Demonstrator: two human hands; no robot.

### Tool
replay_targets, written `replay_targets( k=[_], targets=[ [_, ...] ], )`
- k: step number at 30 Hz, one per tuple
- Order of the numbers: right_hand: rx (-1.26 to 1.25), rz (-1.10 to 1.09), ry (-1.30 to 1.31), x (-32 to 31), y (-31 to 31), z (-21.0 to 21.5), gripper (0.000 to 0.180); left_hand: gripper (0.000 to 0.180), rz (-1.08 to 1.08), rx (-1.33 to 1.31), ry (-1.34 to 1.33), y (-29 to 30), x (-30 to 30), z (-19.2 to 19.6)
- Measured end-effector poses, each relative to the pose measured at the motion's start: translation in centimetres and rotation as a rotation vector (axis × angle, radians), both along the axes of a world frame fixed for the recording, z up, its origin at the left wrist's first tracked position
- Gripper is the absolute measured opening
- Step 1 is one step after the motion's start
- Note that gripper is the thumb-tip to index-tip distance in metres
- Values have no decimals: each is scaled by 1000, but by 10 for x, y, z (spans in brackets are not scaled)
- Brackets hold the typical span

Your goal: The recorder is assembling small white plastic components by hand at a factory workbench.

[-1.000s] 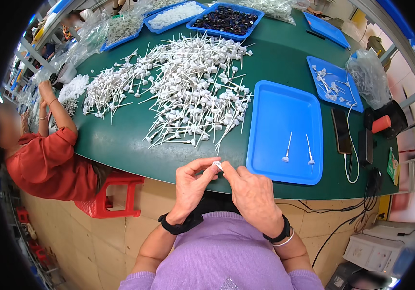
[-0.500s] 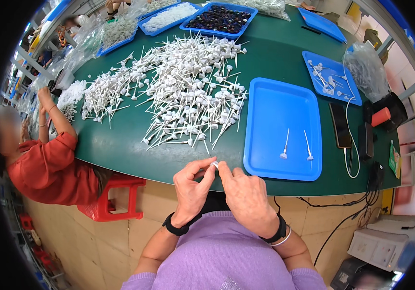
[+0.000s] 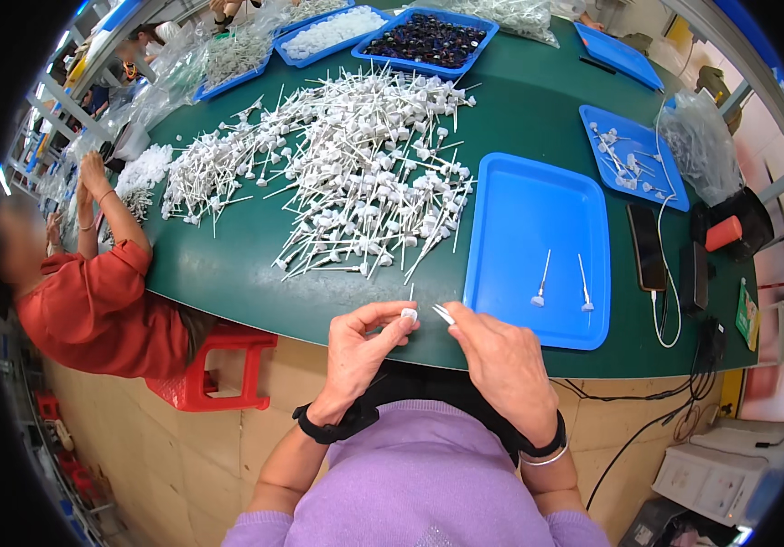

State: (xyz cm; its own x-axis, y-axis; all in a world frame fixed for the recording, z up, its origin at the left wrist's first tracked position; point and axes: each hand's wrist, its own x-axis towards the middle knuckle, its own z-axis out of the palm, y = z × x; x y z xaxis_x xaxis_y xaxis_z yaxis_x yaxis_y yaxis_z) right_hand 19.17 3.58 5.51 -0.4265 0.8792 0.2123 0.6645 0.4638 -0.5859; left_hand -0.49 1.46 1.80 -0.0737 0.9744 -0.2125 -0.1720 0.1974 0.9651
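white-headed stick [image 3: 408, 314] pinched in left hand [image 3: 357, 351]; right hand [image 3: 507, 366] near, apart

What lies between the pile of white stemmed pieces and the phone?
In the head view, a blue tray with two white stemmed pieces inside lies between the pile and the phone.

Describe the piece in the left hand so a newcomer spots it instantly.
At the near edge of the green table, find the left hand. It pinches a white-headed stick by the head, stem pointing away. Unlike those in the pile, it is held.
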Motion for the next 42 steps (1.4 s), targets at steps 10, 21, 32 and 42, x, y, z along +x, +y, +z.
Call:
replay_targets(
  k=[10, 21, 32, 42],
  targets=[
    [50, -358, 385, 20, -15, -11, 28, 41, -289, 378, 345, 41, 60, 17],
    [32, -340, 68, 15, -11, -47, 27, 10, 278, 443, 1181, 71, -150, -14],
    [125, -406, 2, 20, -8, -48, 24, 8, 123, 399, 1470, 104, -163, -39],
    [2, -236, 381, -3, -21, -15, 21, 10, 116, 279, 418, 9, -48, 20]
  ],
)
